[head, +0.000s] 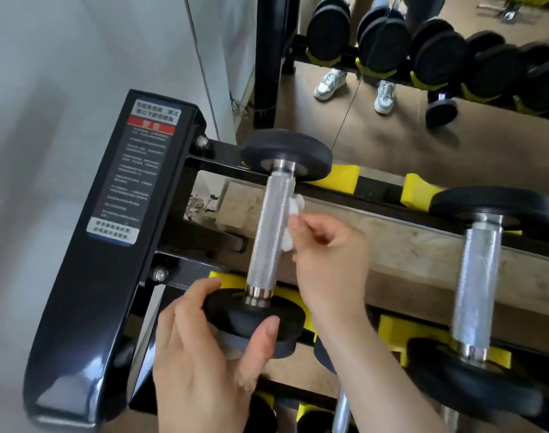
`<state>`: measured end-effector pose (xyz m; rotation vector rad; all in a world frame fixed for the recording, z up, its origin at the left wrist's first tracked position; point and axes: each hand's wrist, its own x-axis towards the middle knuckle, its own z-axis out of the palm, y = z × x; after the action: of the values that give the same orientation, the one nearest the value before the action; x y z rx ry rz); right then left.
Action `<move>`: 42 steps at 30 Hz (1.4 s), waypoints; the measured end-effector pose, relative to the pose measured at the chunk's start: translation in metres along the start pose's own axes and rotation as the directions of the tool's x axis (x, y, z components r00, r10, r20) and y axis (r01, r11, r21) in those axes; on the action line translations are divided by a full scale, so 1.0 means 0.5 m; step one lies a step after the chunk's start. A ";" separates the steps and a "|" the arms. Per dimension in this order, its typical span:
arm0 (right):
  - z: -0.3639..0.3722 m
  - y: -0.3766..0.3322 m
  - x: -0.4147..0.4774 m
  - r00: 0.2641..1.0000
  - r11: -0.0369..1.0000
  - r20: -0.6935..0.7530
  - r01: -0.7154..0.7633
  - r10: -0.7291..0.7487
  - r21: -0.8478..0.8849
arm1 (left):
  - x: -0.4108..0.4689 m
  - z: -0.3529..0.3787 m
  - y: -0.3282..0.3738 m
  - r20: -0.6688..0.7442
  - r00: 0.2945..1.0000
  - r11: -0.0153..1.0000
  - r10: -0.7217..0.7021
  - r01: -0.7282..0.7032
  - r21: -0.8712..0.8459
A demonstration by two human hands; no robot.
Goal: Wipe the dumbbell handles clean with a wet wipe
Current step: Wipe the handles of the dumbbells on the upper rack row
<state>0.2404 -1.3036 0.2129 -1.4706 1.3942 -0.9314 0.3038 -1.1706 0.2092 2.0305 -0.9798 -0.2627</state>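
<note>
A dumbbell lies across the top tier of a black rack, its knurled silver handle (271, 232) running away from me between two black rubber ends. My left hand (201, 364) grips the near black end (254, 320). My right hand (329, 260) pinches a small crumpled white wet wipe (293, 220) against the right side of that handle, about midway along. A second dumbbell with the same silver handle (477, 285) rests on the rack to the right, untouched.
The rack's black side frame (110, 245) with a warning label stands at the left, against a pale wall. Yellow cradles (338, 176) line the rails. A mirror behind reflects more dumbbells (382, 48) and a pair of light shoes (329, 84). Lower tiers hold further dumbbells.
</note>
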 end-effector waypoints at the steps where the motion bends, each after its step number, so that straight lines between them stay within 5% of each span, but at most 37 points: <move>1: -0.010 0.005 -0.027 0.999 0.999 0.053 -0.007 0.010 -0.050 | -0.004 -0.004 -0.001 -0.007 0.999 0.999 -0.036 0.036 -0.026; 6: -0.031 0.005 -0.069 0.984 0.981 0.160 0.108 -0.082 -0.164 | -0.008 -0.014 -0.016 -0.002 0.993 0.979 -0.116 0.114 -0.171; 10: -0.056 -0.018 -0.078 0.902 0.957 0.413 0.222 -0.128 -0.188 | 0.007 -0.033 -0.018 0.045 0.996 0.970 -0.083 0.091 -0.227; 13: -0.071 -0.045 -0.040 0.708 0.826 0.676 0.495 -0.203 -0.269 | 0.015 -0.041 -0.015 0.075 0.994 0.958 -0.082 0.099 -0.268; 16: -0.036 -0.072 -0.017 0.456 0.565 0.834 0.794 -0.311 -0.224 | 0.008 -0.041 -0.017 0.083 0.991 0.957 -0.104 0.123 -0.264; 18: -0.019 -0.081 -0.015 0.321 0.424 0.876 0.893 -0.360 -0.153 | 0.000 -0.038 -0.016 0.092 0.988 0.964 -0.122 0.140 -0.225; 20: -0.035 -0.075 -0.006 0.267 0.389 0.893 0.914 -0.361 -0.116 | -0.004 -0.036 -0.012 0.107 0.988 0.975 -0.113 0.131 -0.178; 24: -0.073 -0.058 -0.012 0.389 0.415 0.861 0.878 -0.329 -0.239 | -0.008 -0.036 0.001 0.095 0.987 0.978 -0.131 0.145 -0.150; 27: -0.050 -0.062 0.030 0.528 0.410 0.719 0.839 -0.452 -0.358 | -0.011 -0.029 0.003 0.072 0.981 0.965 -0.179 0.189 -0.179; 32: -0.065 -0.053 0.037 0.744 0.596 0.451 0.667 -0.493 -0.447 | 0.011 -0.035 0.022 0.164 0.980 0.993 -0.116 0.121 -0.018; 34: -0.081 -0.057 0.028 0.854 0.814 0.375 0.485 -0.361 -0.321 | 0.033 -0.045 0.035 0.183 0.975 0.989 -0.126 0.139 -0.055; 36: -0.096 -0.068 0.022 0.906 0.986 0.397 0.168 -0.147 -0.020 | 0.069 -0.055 0.058 0.171 0.973 0.959 -0.154 0.189 -0.213; 40: -0.102 -0.073 0.006 0.876 0.958 0.482 -0.160 0.026 0.239 | 0.132 -0.047 0.107 0.367 0.914 0.756 -0.174 0.363 -0.544; 42: -0.103 -0.076 0.002 0.865 0.850 0.478 -0.362 0.153 0.383 | 0.143 -0.039 0.108 0.348 0.911 0.655 -0.223 0.404 -0.639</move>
<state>0.2049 -1.3103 0.2659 -1.0046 0.9276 -0.6453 0.3318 -1.2288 0.2742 1.4410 -0.5125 -0.9492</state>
